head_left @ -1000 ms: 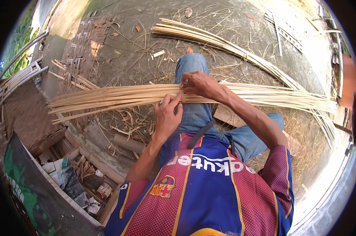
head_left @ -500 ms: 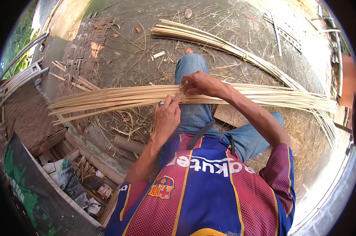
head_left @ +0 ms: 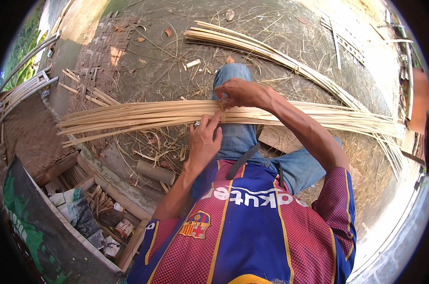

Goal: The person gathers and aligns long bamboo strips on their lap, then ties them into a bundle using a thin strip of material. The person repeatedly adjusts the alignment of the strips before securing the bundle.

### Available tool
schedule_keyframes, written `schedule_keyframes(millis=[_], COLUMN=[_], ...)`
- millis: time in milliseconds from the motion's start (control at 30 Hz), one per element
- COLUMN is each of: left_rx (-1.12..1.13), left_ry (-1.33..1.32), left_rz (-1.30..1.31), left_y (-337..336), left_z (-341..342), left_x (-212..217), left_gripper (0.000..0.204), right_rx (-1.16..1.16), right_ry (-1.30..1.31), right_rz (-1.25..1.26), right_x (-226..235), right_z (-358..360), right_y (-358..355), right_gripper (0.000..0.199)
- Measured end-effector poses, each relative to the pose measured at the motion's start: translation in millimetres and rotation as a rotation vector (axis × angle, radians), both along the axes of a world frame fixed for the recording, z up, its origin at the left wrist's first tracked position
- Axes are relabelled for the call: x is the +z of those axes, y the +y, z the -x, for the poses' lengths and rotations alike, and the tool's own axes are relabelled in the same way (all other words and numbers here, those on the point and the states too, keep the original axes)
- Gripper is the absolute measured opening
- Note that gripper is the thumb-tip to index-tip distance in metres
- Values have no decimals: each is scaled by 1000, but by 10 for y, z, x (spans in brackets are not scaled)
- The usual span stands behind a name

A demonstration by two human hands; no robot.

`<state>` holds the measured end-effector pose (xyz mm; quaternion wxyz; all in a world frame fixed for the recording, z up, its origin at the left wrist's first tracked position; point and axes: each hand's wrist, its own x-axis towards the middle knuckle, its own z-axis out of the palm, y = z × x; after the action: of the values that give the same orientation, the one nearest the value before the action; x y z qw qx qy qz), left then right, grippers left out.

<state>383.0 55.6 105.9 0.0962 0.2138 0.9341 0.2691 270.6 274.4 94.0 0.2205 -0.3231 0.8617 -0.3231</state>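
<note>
A long bundle of pale bamboo strips [head_left: 153, 113] lies crosswise over my raised knee. A thin tan tie strip [head_left: 223, 116] goes round its middle. My right hand [head_left: 238, 93] is bent over the far edge of the bundle, its fingers pinched on the tie; the fingertips are partly hidden. My left hand [head_left: 204, 142], wearing a ring, rests on the near side. Its index finger stretches onto the strips beside the tie, and its thumb stands apart.
Another bundle of strips [head_left: 271, 53] lies on the ground ahead, running right beneath the first. Bamboo shavings [head_left: 162, 137] litter the ground. A short bamboo tube [head_left: 155, 172] is near my left forearm. At lower left stands a wood-edged bin [head_left: 115, 189] with scraps and a can.
My right hand has shifted slightly left and turned over the tie. My left hand has moved a little right, its thumb now further from the fingers.
</note>
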Motion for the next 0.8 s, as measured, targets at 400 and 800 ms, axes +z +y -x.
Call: schedule_keyframes(millis=[400,800], left_rx=[-12,2], left_ry=[14,36], left_rz=[4,-35], left_y=[17,-8], left_z=[-21,-51], left_x=[12,-67], left_gripper=[52,57], right_rx=[-137,-175], right_ry=[-150,-45], right_rz=[-27,99], right_x=[253,37], right_z=[-132,-258], right_y=[40,54], right_gripper=[43,42])
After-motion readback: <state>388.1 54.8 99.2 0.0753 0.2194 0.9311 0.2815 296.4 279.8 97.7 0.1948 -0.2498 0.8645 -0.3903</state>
